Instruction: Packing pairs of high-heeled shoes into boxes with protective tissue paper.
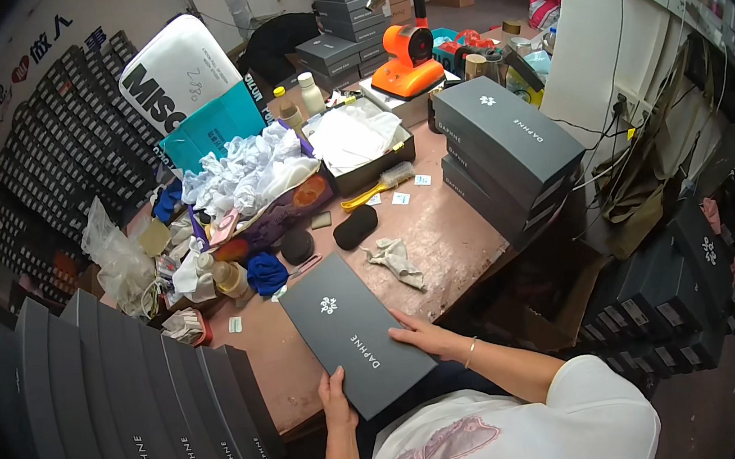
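A closed dark grey shoe box (351,322) with white print on its lid lies across the near edge of the table, tilted in view. My left hand (337,401) grips its near left edge, thumb on the lid. On the right side of the lid, my right hand (422,332) holds the box with its thumb on top; the fingers underneath are hidden. Beyond the box lie a crumpled pale cloth (397,262), a black oval pad (355,227) and a bunched blue cloth (266,274).
Stacked grey boxes stand at left (146,391), on the table's right (511,140) and at lower right (657,305). A carton of crumpled white paper (253,179), a tray of white sheets (357,140), a yellow-handled brush (378,186) and an orange device (406,62) occupy the pink table (449,229).
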A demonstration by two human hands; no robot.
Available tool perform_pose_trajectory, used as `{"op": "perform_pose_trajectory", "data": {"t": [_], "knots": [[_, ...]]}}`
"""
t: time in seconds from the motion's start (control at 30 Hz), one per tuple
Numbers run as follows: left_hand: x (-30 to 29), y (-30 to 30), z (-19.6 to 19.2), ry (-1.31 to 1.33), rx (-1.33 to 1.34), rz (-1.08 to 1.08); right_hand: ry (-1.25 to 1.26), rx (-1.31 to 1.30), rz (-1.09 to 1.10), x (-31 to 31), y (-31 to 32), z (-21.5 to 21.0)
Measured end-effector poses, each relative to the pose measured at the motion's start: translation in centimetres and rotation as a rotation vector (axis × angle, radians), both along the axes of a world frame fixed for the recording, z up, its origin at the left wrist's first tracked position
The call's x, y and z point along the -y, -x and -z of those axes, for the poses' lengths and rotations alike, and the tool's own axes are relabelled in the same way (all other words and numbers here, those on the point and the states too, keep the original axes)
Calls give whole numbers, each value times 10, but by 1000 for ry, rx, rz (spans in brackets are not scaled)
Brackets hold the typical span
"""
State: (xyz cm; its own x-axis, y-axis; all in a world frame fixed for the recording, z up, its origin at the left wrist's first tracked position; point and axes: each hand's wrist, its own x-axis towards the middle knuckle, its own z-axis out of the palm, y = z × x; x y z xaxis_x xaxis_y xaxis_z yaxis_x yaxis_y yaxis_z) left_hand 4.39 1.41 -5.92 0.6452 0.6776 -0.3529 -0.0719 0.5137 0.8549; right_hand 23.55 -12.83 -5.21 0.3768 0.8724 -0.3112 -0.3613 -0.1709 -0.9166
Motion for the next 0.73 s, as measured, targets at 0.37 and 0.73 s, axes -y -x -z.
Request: {"op": "perform_pose_trajectory", "data": {"t": [0.37, 0.73], "knots": [[43, -84, -152, -1028, 435, 612, 169, 388, 342, 172, -320, -298], [19, 41, -95, -971, -76, 343, -7, 2166, 116, 26, -307, -334]]}}
